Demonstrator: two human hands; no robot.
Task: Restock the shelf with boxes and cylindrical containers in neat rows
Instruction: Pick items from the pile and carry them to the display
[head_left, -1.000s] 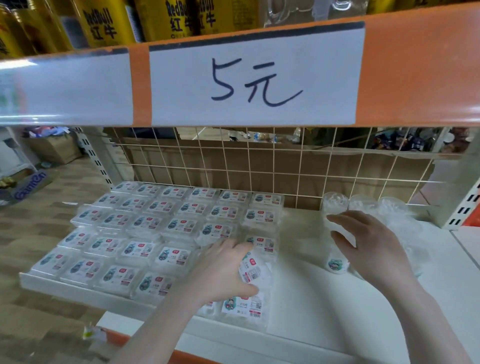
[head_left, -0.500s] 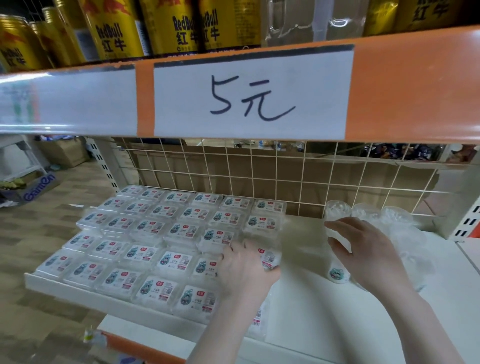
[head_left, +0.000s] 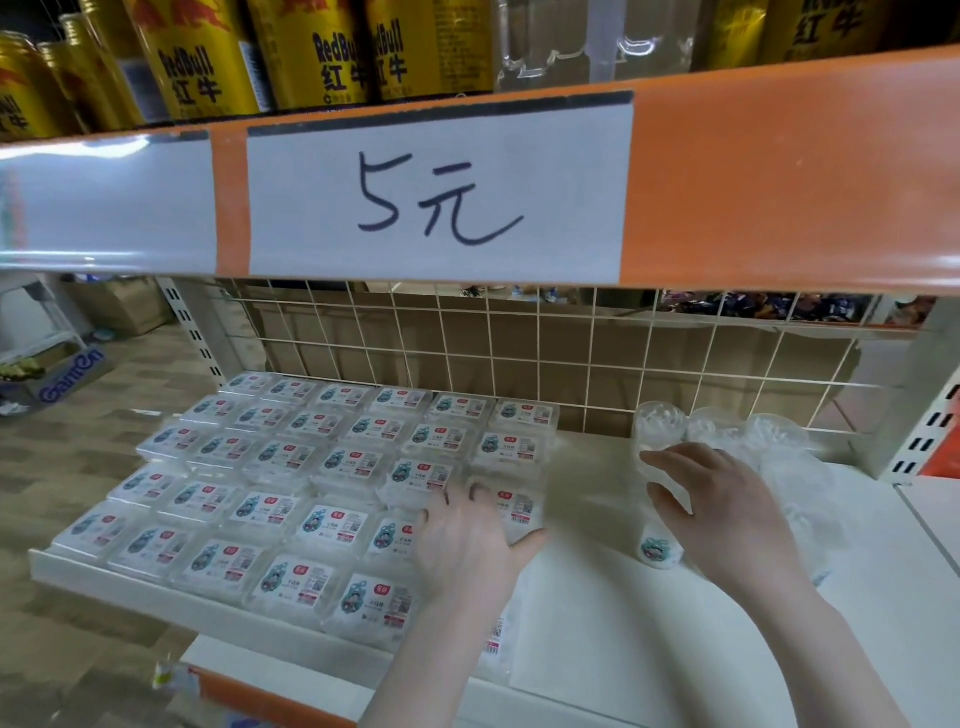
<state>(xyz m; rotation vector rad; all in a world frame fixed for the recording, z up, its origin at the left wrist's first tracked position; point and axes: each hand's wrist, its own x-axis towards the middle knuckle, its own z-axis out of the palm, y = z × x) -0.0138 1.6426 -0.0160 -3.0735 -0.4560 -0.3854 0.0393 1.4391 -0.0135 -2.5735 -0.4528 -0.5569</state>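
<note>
Two hands are working on the white shelf (head_left: 597, 582): your left hand (head_left: 467, 545) is lying flat on the little boxes (head_left: 322, 467), and your right hand (head_left: 727, 514) is gripping a clear cylindrical container (head_left: 655, 499) near the back.

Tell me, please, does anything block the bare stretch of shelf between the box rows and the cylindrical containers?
Nothing visible does: the white shelf lies bare between the boxes under the left hand and the cylindrical containers the right hand touches.

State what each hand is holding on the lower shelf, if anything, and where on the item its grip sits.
The right hand grips a clear cylindrical container around its side. The left hand lies flat on the boxes, fingers spread, holding nothing.
</note>
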